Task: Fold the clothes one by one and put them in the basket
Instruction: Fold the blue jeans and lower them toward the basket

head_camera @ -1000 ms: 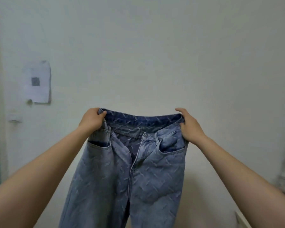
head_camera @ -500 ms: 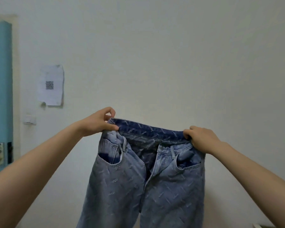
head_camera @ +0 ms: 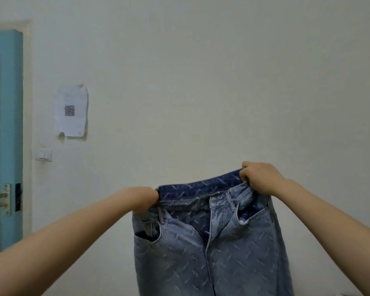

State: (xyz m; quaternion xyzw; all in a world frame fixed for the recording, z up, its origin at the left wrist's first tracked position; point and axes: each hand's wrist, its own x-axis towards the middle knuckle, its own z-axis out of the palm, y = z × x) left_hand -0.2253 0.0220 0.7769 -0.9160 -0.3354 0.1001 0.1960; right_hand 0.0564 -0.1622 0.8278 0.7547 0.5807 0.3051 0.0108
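Gripping jeans [head_camera: 212, 242] by waistband, with left hand [head_camera: 146, 198] curled round left end, right hand [head_camera: 259, 178] pinching right end, higher. Hanging midair before white wall [head_camera: 201, 82], fly open, legs running below frame.

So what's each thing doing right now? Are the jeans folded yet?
jeans, not folded, hanging down from the waistband, fly looks undone.
left hand, grips the waistband's left end.
right hand, grips the waistband's right end, higher up.
paper sheet, stuck on the wall, bottom corner curling.
door, cannot tell if open or shut.
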